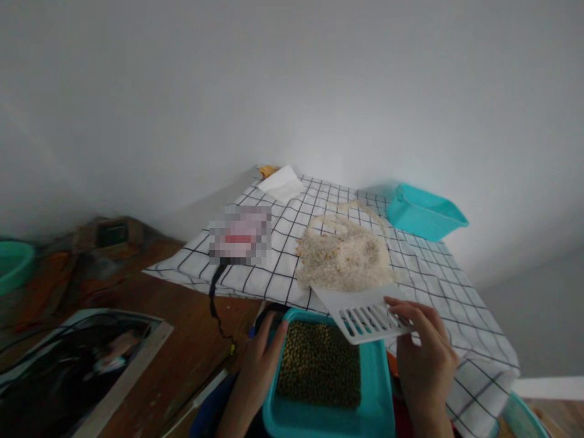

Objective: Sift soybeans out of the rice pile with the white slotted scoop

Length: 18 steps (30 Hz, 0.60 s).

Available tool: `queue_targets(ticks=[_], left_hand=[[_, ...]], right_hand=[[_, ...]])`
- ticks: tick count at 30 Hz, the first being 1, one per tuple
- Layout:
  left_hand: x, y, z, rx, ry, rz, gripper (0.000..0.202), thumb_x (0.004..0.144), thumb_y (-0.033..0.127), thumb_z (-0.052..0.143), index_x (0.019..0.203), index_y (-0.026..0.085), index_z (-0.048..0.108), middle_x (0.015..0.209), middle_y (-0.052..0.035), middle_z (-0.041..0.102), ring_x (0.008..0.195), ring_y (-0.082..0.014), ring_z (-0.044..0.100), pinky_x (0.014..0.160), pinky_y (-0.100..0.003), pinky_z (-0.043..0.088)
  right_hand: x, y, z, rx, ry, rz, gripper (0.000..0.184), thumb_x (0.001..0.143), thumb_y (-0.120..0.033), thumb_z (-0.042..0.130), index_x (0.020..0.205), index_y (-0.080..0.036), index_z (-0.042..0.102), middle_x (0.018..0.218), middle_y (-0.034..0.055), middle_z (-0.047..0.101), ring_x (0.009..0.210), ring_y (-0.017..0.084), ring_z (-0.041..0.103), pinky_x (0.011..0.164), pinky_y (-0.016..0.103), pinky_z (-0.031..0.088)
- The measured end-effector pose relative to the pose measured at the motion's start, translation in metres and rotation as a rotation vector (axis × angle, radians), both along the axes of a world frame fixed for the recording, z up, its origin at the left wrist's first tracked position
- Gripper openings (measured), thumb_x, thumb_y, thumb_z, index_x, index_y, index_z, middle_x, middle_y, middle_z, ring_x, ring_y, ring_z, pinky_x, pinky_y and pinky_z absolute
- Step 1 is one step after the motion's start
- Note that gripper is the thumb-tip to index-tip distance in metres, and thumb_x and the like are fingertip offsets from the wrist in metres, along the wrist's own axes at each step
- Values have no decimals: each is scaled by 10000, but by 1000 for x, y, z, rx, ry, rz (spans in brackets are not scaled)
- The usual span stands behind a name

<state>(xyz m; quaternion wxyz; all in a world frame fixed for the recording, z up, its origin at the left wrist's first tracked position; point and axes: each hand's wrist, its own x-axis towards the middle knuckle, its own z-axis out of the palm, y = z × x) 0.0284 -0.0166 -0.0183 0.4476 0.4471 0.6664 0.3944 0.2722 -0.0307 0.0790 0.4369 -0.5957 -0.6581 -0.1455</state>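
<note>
In the lower middle, a teal tray (378, 389) holds a layer of small greenish-brown beans (319, 365). My left hand (262, 353) grips the tray's left rim, with the thumb along the edge and the other fingers partly hidden outside it. Between the fingers of my right hand (424, 344) is a white slotted scoop (365, 310). The slotted part hangs over the tray's far right corner, while the flat front edge meets a heap of pale sand-like grains (347, 255). Some yellowish bits are mixed into that heap.
A black-and-white checked cloth (274, 231) covers the table. On it are a teal bin (426, 213) by the wall, a white sheet (283, 184) and a pixelated flat object (241, 234) with a black cable. A dark-filled box (123, 353) stands lower left.
</note>
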Motion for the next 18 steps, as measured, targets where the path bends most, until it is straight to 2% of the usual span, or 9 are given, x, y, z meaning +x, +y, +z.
queue_targets(ticks=[4,6,9,11,15,18], left_hand=[[-1,1,-1,-15,-22,-15,878,749,692,411,1339,48,497,1443,-254,537,1402,-337,437,1198,-499,256],[-1,1,-2,-7,-27,-17,868,751,697,419,1341,66,502,1458,-242,527,1410,-333,425,1200,-495,253],[-3,1,-7,7,-17,3,704,790,662,454,1293,179,553,1446,-183,562,1400,-322,441,1193,-517,266],[-5,1,-14,33,-10,12,581,804,615,496,1222,226,601,1410,-152,605,1377,-323,472,1171,-514,319],[-10,3,-30,149,9,3,343,811,519,548,1025,292,692,1277,-82,708,1326,-314,538,1118,-461,417],[-12,5,-35,237,61,7,317,821,522,540,982,303,704,1223,-66,740,1292,-309,572,1118,-448,416]], right_hand=[[16,4,4,-22,25,-84,343,683,-27,449,856,-230,665,978,16,729,884,177,666,726,265,495],[27,9,7,-63,54,-84,333,670,-43,442,842,-228,660,982,20,731,893,181,672,717,267,498],[44,18,12,-117,85,-46,300,671,-69,448,818,-229,654,976,21,735,897,180,681,723,266,501],[55,26,17,-153,74,-18,290,665,-73,447,804,-229,649,963,19,736,879,172,685,734,265,498],[73,45,35,-243,5,30,300,660,-76,434,802,-224,653,941,30,729,845,173,683,739,275,495],[83,63,52,-347,-96,63,319,654,-59,428,798,-214,667,911,45,716,815,181,675,726,283,484]])
